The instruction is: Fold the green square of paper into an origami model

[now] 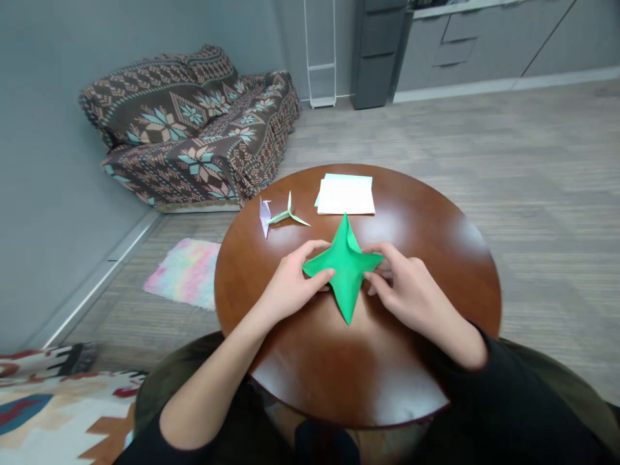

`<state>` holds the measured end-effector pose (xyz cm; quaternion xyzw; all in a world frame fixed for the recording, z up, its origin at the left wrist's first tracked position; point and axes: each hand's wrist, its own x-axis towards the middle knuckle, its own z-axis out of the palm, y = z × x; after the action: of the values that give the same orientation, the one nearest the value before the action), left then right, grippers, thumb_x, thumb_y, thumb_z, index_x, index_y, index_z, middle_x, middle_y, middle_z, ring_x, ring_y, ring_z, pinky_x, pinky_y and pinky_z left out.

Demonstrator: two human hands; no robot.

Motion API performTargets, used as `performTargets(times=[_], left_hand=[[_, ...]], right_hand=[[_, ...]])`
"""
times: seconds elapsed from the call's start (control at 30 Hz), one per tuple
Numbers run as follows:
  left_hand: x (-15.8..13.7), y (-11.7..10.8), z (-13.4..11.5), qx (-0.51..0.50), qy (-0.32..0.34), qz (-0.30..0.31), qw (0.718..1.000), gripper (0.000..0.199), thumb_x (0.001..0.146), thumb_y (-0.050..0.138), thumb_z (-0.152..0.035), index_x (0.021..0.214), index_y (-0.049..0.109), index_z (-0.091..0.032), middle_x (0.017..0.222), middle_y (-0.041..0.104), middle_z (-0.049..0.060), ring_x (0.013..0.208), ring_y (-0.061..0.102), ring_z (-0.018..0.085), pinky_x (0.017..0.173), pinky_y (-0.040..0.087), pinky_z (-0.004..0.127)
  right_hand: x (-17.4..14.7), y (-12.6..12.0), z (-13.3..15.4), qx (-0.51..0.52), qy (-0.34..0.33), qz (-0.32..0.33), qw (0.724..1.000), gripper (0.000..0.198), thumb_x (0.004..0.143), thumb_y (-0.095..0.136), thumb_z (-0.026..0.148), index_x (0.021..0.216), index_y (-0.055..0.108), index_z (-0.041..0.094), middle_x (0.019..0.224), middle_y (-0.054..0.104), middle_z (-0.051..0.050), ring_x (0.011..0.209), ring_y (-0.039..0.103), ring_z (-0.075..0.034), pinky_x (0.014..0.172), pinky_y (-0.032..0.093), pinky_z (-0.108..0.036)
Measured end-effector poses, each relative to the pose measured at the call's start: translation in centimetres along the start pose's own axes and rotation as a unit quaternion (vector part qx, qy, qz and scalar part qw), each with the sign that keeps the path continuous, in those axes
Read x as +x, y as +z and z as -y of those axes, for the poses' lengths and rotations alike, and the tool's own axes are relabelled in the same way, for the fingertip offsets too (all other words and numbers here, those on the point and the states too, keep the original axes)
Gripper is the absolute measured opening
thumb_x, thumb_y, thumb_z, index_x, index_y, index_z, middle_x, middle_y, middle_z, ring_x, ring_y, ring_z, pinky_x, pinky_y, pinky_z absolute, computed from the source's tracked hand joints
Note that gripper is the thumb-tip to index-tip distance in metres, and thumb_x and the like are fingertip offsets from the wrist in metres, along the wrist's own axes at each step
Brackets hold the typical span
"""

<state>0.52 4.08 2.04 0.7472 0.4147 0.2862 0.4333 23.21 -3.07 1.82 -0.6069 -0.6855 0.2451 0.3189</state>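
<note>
At the centre of the frame, our left hand (290, 284) and right hand (409, 290) pinch opposite points of a green paper star (346, 268) on the round table (436, 258). We judge this a mid-fold shaping step; the next move calls for a crisp, even crease.

The left hand (290, 284) covers the left point of the green folded paper (346, 268), and its fingertips tucked beneath the sheet cannot be seen. The right hand (409, 294) hides the paper's right edge; its little-finger side is lost against the round wooden table (436, 219). Both upper arms run off the bottom edge. The table's near rim is hidden by the person's dark sleeves. Of the stack of white paper (346, 196) only the top sheet shows, with a pale blue edge peeking behind. The small pale folded figures (281, 216) are too small to identify. The patterned sofa (194, 129) hides its own legs.
</note>
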Motion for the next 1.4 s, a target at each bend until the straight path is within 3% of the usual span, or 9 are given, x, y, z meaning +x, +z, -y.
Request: performTargets(times=[0.23, 0.53, 0.87, 1.1, 1.3, 1.4], left_hand=[[0.0, 0.1, -0.1, 0.022, 0.001, -0.012, 1.000, 0.045, 0.087, 0.071, -0.030, 0.131, 0.065, -0.024, 0.122, 0.076, 0.008, 0.094, 0.075, 0.026, 0.082, 0.064, 0.041], [-0.1, 0.2, -0.1, 0.055, 0.001, -0.024, 0.998, 0.045, 0.087, 0.070, -0.030, 0.131, 0.065, -0.026, 0.114, 0.078, 0.006, 0.091, 0.075, 0.027, 0.079, 0.065, 0.041], [0.0, 0.2, -0.1, 0.067, 0.006, -0.031, 0.997, 0.043, 0.086, 0.072, -0.031, 0.129, 0.067, -0.026, 0.122, 0.076, 0.007, 0.097, 0.075, 0.028, 0.084, 0.065, 0.043], [0.1, 0.2, 0.0, 0.037, 0.011, -0.025, 0.999, 0.042, 0.087, 0.072, -0.031, 0.128, 0.067, -0.024, 0.122, 0.076, 0.008, 0.102, 0.074, 0.028, 0.089, 0.064, 0.044], [0.1, 0.3, 0.0, -0.024, -0.027, -0.030, 0.999, 0.039, 0.089, 0.069, -0.034, 0.126, 0.065, -0.022, 0.125, 0.074, 0.009, 0.094, 0.076, 0.027, 0.078, 0.066, 0.041], [0.0, 0.2, -0.3, -0.019, -0.015, -0.022, 0.999, 0.041, 0.091, 0.069, -0.038, 0.128, 0.064, -0.021, 0.128, 0.073, 0.010, 0.103, 0.075, 0.028, 0.087, 0.064, 0.042]], right_hand=[[0.0, 0.4, 0.1, 0.093, 0.013, 0.009, 0.996, 0.030, 0.093, 0.056, 0.014, 0.120, 0.051, 0.025, 0.067, 0.075, 0.004, 0.066, 0.078, -0.022, 0.069, 0.057, -0.030], [-0.3, 0.8, 0.4, 0.113, 0.012, -0.002, 0.993, 0.026, 0.094, 0.055, 0.015, 0.118, 0.051, 0.025, 0.071, 0.077, 0.003, 0.066, 0.078, -0.022, 0.069, 0.059, -0.031], [-0.2, 0.7, 1.1, 0.162, 0.017, 0.006, 0.987, 0.024, 0.094, 0.056, 0.016, 0.115, 0.050, 0.025, 0.072, 0.076, 0.003, 0.066, 0.079, -0.021, 0.066, 0.060, -0.030], [-0.3, 0.8, 0.5, 0.079, -0.003, -0.002, 0.997, 0.030, 0.094, 0.055, 0.016, 0.123, 0.052, 0.025, 0.073, 0.078, 0.001, 0.073, 0.080, -0.025, 0.072, 0.059, -0.033], [-0.3, 0.8, 0.6, 0.020, -0.018, -0.006, 1.000, 0.033, 0.095, 0.054, 0.019, 0.128, 0.056, 0.024, 0.076, 0.079, -0.001, 0.076, 0.080, -0.028, 0.073, 0.059, -0.034], [-0.3, 0.8, 0.5, 0.006, -0.022, -0.011, 1.000, 0.034, 0.095, 0.053, 0.019, 0.130, 0.056, 0.023, 0.076, 0.079, -0.002, 0.076, 0.080, -0.028, 0.073, 0.059, -0.034]])
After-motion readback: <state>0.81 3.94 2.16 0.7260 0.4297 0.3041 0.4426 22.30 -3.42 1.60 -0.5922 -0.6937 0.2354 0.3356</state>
